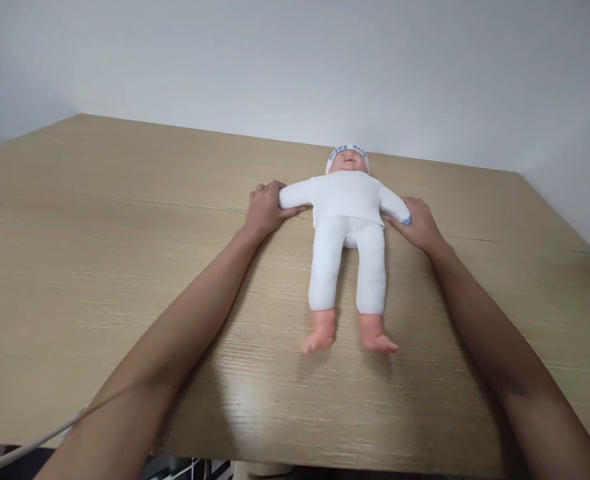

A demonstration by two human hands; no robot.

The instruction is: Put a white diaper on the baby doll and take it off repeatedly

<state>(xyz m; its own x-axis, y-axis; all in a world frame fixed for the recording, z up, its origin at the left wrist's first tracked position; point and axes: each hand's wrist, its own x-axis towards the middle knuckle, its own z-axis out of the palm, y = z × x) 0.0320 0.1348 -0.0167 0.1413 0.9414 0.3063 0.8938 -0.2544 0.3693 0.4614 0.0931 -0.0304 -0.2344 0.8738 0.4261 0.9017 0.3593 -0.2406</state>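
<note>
The baby doll (pixel 347 197) lies face up on the wooden table (pixel 99 240), its cap (pixel 347 148) near the far edge. The left hand (pixel 266 208) is curled around one sleeve end, the right hand (pixel 417 223) around the other, each thumb below the sleeve. It looks light, probably soft through the clothed body, with firmer, smoother feet; the trunk seems the surest hold. Count: one doll, one cap, two sleeves, two bare feet, one table
</note>
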